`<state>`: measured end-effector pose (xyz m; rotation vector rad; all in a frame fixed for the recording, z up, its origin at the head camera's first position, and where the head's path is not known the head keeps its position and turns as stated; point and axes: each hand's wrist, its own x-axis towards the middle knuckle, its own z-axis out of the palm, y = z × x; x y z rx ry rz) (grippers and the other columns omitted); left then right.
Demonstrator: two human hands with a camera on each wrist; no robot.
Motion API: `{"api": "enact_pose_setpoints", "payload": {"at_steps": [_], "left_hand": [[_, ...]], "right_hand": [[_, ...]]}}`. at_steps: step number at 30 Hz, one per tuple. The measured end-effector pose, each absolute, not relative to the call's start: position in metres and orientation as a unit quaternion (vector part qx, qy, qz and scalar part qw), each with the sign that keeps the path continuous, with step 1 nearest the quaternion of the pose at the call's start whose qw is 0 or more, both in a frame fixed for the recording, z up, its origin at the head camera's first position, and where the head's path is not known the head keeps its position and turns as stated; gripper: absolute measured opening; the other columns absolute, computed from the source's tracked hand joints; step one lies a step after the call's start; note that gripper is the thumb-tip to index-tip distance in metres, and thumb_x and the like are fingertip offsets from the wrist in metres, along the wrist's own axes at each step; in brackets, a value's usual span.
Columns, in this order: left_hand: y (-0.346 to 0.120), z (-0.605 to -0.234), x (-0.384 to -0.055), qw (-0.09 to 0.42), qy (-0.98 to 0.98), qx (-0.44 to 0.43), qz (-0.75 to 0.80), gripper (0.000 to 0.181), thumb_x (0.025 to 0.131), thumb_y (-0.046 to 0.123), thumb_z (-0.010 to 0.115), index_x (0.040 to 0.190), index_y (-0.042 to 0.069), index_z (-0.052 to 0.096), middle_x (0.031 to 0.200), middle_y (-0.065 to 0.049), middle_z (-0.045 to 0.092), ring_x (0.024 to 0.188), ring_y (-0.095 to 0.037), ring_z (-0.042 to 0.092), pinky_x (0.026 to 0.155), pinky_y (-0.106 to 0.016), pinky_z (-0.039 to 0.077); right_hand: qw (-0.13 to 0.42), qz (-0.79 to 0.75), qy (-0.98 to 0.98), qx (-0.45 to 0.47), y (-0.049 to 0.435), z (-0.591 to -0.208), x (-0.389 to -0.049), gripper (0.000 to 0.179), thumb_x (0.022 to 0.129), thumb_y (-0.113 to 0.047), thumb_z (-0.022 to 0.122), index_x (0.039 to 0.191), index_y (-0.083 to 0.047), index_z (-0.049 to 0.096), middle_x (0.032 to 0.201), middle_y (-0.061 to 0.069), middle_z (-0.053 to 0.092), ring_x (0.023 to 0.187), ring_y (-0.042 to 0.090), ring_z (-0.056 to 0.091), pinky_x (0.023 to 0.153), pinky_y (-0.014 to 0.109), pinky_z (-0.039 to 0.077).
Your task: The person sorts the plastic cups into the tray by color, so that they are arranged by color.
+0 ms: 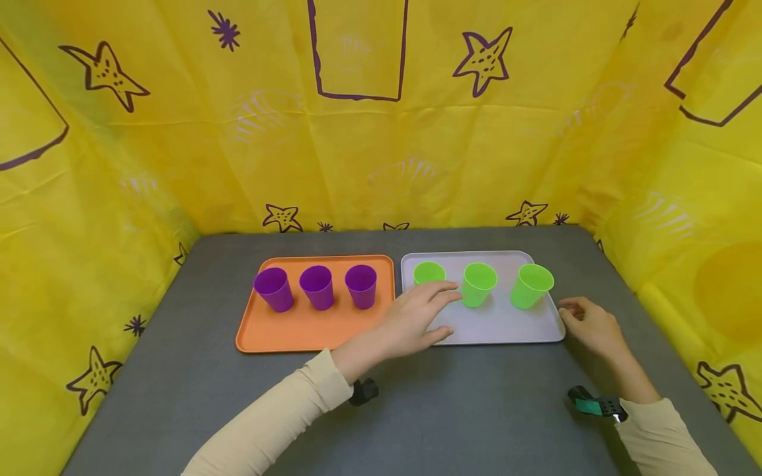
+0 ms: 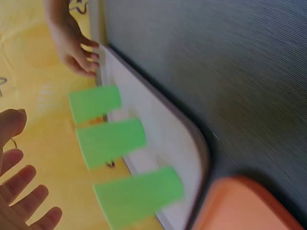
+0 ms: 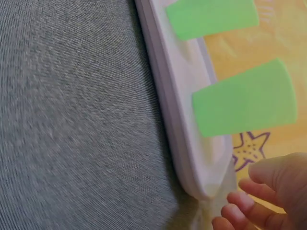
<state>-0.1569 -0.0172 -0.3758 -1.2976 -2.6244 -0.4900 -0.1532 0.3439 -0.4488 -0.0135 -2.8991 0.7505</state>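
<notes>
Three green cups stand upright in a row on the pale lilac tray [image 1: 488, 330]: a left one [image 1: 430, 270] partly hidden by a hand, a middle one [image 1: 478, 285] and a right one [image 1: 532, 287]. My left hand [image 1: 419, 314] is over the tray's left part, fingers spread and nothing in its grasp. In the left wrist view its fingers [image 2: 24, 191] are apart from the cups. My right hand [image 1: 592, 325] is by the tray's right end, fingers loosely bent right at the rim. The right wrist view shows its thumb and fingers [image 3: 259, 206] holding nothing.
On the left, an orange tray [image 1: 286, 334] bears three upright purple cups [image 1: 317, 288], its edge close beside the lilac tray. Both trays lie on a dark grey table [image 1: 452, 416]. Yellow cloth [image 1: 357, 165] with drawn starfish encloses the back and sides.
</notes>
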Motion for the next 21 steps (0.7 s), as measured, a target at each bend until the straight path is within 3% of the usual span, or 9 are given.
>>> {"api": "enact_pose_setpoints", "payload": {"at_steps": [6,21], "left_hand": [[-0.061,-0.375,-0.155,0.116,-0.889,-0.411,-0.168,0.056,0.080,0.028,0.070,0.130,0.013,0.049,0.137,-0.004,0.044,0.126,-0.020,0.041,0.105,-0.038,0.037],[-0.178,-0.364,-0.146,0.116,-0.940,-0.282,-0.157,0.068,0.077,0.036,0.073,0.134,0.011,0.046,0.139,-0.008,0.042,0.126,-0.027,0.040,0.104,-0.049,0.035]], "right_hand": [[0.105,0.238,-0.965,0.017,0.347,-0.436,-0.152,0.026,0.088,-0.018,0.054,0.104,0.002,0.061,0.088,0.018,0.065,0.080,0.038,0.063,0.063,0.048,0.046],[0.130,0.197,-0.966,0.106,0.344,-0.403,-0.150,0.036,0.085,-0.018,0.064,0.113,0.003,0.057,0.100,0.023,0.060,0.086,0.040,0.059,0.065,0.058,0.045]]}}
